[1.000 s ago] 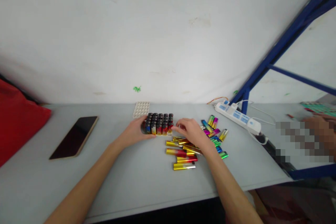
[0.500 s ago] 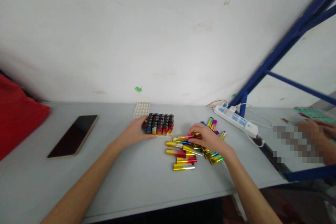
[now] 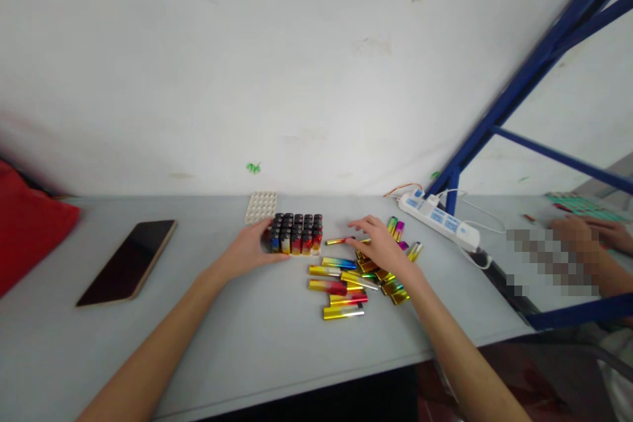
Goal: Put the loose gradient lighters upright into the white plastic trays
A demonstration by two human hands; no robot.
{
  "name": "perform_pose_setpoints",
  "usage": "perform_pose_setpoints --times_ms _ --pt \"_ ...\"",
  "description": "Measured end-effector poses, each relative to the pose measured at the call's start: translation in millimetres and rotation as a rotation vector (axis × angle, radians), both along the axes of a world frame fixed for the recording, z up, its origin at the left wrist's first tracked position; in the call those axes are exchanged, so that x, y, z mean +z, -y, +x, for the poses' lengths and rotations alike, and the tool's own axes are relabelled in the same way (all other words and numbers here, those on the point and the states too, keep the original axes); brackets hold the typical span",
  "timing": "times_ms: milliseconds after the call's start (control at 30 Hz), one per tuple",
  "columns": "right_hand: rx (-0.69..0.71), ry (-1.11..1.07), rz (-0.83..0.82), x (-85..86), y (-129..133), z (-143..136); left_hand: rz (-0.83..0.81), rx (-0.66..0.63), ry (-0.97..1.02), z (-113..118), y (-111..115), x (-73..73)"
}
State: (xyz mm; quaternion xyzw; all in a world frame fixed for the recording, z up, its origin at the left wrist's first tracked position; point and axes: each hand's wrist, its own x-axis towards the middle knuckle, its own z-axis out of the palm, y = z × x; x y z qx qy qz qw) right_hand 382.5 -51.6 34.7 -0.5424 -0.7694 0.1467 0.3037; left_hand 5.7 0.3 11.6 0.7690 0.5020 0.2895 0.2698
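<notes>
Grey tabletop meets white wall; my right grip has carried a pinched red-gold piece leftward; my left grip clamps the black-topped block.

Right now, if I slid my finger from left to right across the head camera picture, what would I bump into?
Red cloth → dark tablet-like device → left hand → upright black-topped pieces → right hand → white power strip → another person's hand.
</notes>
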Motion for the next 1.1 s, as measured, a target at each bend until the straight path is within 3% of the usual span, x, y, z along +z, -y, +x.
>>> perform_pose_setpoints --times_ms 267,400,533,633,800,933,1100 --pt "0.081 0.106 0.119 -18.6 101 21 0.019 -0.025 -0.003 0 2 0.6" --pt "0.034 0.149 0.203 -30.6 115 16 0.028 -0.016 -0.007 -1 1 -1.6" --pt "-0.01 -0.012 0.228 -27.7 103 9 0.04 -0.036 -0.004 -3 -1 -6.0" --pt "-0.087 -0.215 0.145 -19.3 85 5 0.053 -0.034 -0.014 -4 -3 -9.5" --pt "-0.217 -0.797 -0.114 -3.0 36 -16 0.064 -0.034 -0.02 -4 -3 -11.4" --pt "-0.18 -1.287 -0.321 12.0 -7 -44 0.087 -0.022 -0.033 -6 -4 -12.8" --pt "-0.034 -1.347 -0.408 19.8 -28 -70 0.088 -0.023 -0.035 -7 -5 -14.3"
